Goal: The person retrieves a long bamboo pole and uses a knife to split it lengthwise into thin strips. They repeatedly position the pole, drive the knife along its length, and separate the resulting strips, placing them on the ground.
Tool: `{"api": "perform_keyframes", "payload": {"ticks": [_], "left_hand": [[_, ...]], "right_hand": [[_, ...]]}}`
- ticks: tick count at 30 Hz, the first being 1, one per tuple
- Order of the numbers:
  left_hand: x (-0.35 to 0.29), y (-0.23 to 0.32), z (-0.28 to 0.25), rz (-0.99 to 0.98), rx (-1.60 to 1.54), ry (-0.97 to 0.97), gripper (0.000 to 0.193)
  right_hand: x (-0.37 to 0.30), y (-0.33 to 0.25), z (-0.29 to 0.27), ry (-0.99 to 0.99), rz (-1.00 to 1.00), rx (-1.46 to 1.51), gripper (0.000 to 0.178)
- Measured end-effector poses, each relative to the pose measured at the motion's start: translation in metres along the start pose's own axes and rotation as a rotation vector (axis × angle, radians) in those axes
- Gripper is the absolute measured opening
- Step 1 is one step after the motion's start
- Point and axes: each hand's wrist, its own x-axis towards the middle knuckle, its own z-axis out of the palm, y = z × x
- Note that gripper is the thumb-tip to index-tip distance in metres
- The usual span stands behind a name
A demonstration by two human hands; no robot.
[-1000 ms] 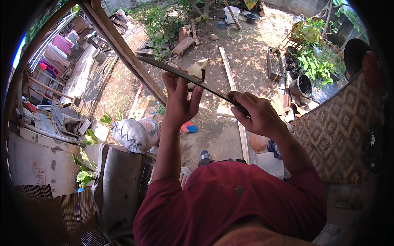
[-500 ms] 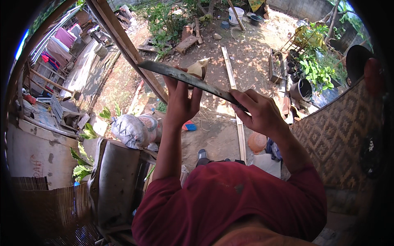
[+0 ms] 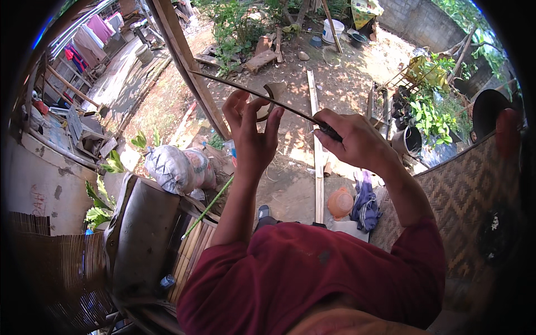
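My right hand is closed round the dark handle of a machete, raised in front of me. Its long blade slants up to the left and is seen nearly edge-on. Under and beside the blade, my left hand has its thumb and fingers bent about a curved pale piece with a dark rim, which looks like split bamboo. The blade crosses in front of part of that piece. Whether the blade's edge touches it I cannot tell.
A wooden post rises close to the blade's tip. Below left are a stuffed sack, a green stick and a bamboo slat bench. A long plank lies ahead, with an orange basin and a woven panel to the right.
The machete has turned from showing its broad face to nearly edge-on. My left hand and the curved piece have shifted slightly, and the whole view has moved a little.
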Motion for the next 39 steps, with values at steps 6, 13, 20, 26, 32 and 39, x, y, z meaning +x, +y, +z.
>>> {"api": "perform_keyframes", "payload": {"ticks": [6, 13, 20, 26, 32, 39], "left_hand": [[-0.011, 0.008, -0.011, -0.115, 0.037, 0.064, 0.023], [-0.033, 0.008, -0.012, -0.234, 0.017, 0.258, 0.017], [-0.049, -0.004, -0.013, -0.257, -0.046, 0.399, 0.02], [-0.056, -0.018, -0.02, -0.27, -0.147, 0.473, 0.017], [-0.053, -0.016, -0.021, -0.322, -0.231, 0.461, 0.019], [-0.049, -0.015, -0.016, -0.26, -0.124, 0.454, 0.014]], "right_hand": [[0.015, -0.002, -0.006, -0.077, -0.065, -0.101, 0.025], [0.048, -0.022, -0.021, -0.273, -0.141, -0.221, 0.019], [0.067, -0.032, -0.012, -0.363, -0.224, -0.298, 0.022], [0.072, -0.029, 0.004, -0.347, -0.317, -0.358, 0.025], [0.072, -0.034, 0.002, -0.333, -0.319, -0.435, 0.03], [0.068, -0.03, -0.003, -0.246, -0.376, -0.516, 0.029]]}}
